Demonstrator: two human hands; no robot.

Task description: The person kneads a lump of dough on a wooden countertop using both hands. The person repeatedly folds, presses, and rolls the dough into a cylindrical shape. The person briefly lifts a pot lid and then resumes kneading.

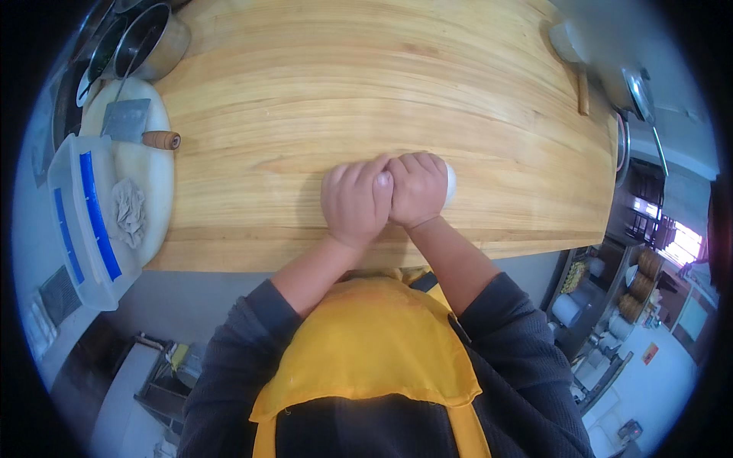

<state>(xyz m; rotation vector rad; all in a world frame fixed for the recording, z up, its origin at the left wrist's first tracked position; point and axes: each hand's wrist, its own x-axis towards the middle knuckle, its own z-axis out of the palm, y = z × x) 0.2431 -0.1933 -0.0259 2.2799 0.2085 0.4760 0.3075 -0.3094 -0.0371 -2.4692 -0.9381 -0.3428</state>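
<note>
Side by side on the wooden worktop [366, 103], my left hand [356, 200] and my right hand [417, 188] press down near its front edge, touching each other at the thumbs. A smooth white lump, which looks like dough [451, 184], lies under my hands; only its right end shows beyond my right hand. The fingers of both hands are curled over it, and the rest of the lump is hidden beneath them.
At the left stand metal pots [172, 46], a round white board [160, 189] holding a scraper with a wooden handle [161, 140] and a crumpled cloth [128, 212], and a clear plastic container [117, 252]. A wooden stick [583, 91] lies at the far right.
</note>
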